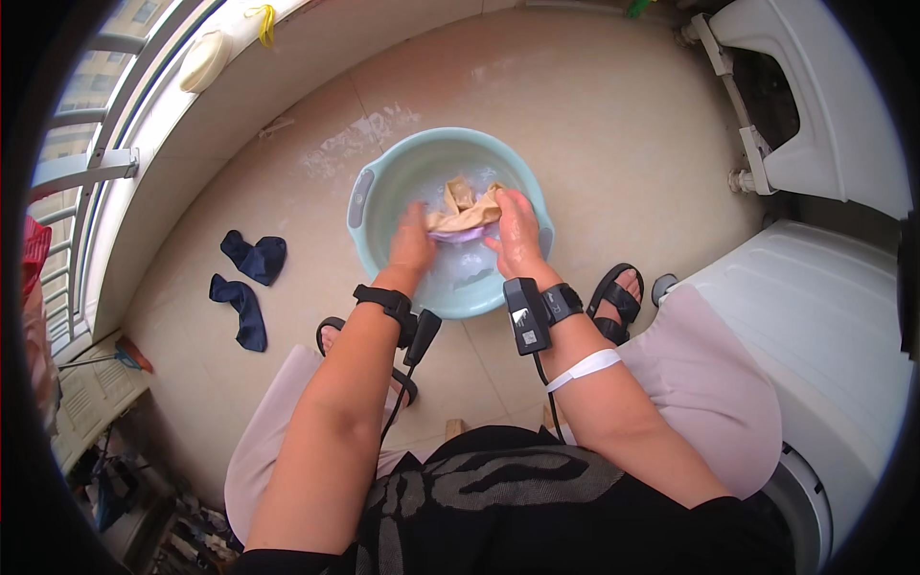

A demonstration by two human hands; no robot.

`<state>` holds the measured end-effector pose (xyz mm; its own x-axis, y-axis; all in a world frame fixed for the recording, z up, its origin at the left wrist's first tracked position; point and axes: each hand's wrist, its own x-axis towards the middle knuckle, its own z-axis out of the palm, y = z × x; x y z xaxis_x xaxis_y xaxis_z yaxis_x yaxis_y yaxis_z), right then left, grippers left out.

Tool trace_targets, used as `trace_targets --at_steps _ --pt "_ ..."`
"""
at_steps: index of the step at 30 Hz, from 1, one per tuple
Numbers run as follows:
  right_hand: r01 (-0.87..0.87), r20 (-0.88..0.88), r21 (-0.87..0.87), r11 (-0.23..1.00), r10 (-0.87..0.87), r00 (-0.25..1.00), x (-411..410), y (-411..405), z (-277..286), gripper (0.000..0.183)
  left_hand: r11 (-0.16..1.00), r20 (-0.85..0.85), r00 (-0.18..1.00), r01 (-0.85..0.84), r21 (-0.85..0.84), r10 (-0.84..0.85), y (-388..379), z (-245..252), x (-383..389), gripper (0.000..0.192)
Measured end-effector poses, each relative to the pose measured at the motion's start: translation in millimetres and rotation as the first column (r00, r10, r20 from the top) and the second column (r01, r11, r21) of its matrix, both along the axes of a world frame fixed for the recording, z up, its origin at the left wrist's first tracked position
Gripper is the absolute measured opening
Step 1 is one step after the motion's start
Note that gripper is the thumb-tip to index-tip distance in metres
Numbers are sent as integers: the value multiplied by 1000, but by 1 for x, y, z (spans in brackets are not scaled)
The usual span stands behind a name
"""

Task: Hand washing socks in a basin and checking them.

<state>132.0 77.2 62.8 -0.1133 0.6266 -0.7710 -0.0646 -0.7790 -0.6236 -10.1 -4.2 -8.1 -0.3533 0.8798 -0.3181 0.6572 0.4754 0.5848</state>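
Note:
A light blue plastic basin (361, 244) stands on the tiled floor between my feet, with sudsy water inside. A wet beige cloth (466, 215) lies stretched between my hands over the water, and a lilac cloth (460, 236) shows just under it. My left hand (413, 237), somewhat blurred, is at the cloth's left end; whether its fingers grip it is hidden. At the right end, my right hand (519, 228) is wet and closed on the beige cloth. Two dark blue socks, one upper (256, 257) and one lower (241, 313), lie on the floor left of the basin.
A white washing machine (798, 287) stands close at my right, with a white plastic appliance or stand (834, 108) beyond it. At the left are a window ledge (162, 108) with metal bars and a shoe rack or cabinet (100, 392). White suds or water marks the floor (366, 129) behind the basin.

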Motion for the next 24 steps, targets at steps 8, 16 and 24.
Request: trace_targets --at_steps 8,16,24 --pt "-11 -535 -337 941 -182 825 15 16 -12 55 995 626 778 -92 30 53 26 105 54 37" --pt "-65 -608 -399 915 -210 766 4 3 -8 36 937 -7 983 176 301 -183 30 112 64 33" --pt "154 -98 66 986 -147 984 -14 7 8 30 882 636 611 -314 -351 471 36 71 12 56"
